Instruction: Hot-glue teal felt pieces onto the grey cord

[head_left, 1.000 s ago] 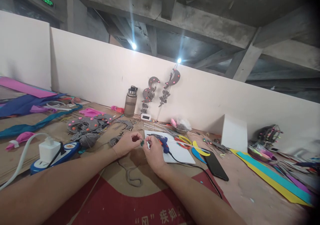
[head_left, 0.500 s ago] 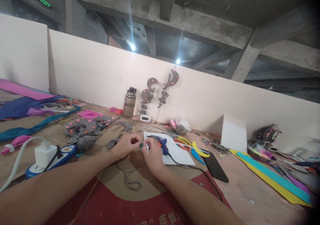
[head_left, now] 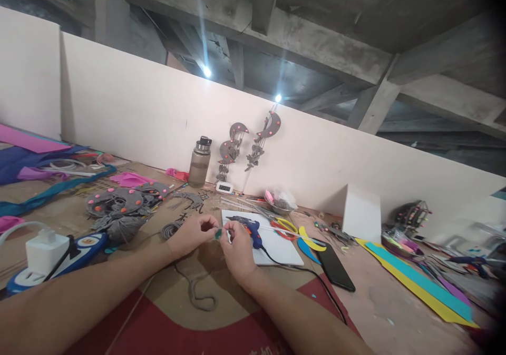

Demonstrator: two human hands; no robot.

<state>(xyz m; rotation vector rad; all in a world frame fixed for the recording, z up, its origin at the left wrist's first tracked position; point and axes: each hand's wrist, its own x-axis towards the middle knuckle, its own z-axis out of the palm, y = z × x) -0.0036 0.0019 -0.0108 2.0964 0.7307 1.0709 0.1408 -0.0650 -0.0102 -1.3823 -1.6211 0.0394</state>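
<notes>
Both hands meet over the cardboard at the centre. A small dark green piece (head_left: 218, 233) shows between their fingertips. My left hand (head_left: 194, 235) pinches it from the left, fingers closed. From the right, my right hand (head_left: 238, 249) holds it with thumb and forefinger together. Grey yarn (head_left: 194, 291) lies in a loop below the hands, and a yarn coil (head_left: 171, 229) is beside my left wrist. Just behind my right hand, a blue glue gun (head_left: 253, 230) rests on a white board (head_left: 276, 250).
A bottle (head_left: 200, 163) and a small clock (head_left: 224, 187) stand by the partition. Scissors (head_left: 285, 227), a black phone (head_left: 335, 265) and coloured sheets (head_left: 419, 281) lie right. At left are a power strip (head_left: 83, 249) and grey moon shapes (head_left: 114, 202).
The view has turned slightly, so most things on the table appear farther left. Both hands are still together at the small green piece, which shows a little more clearly.
</notes>
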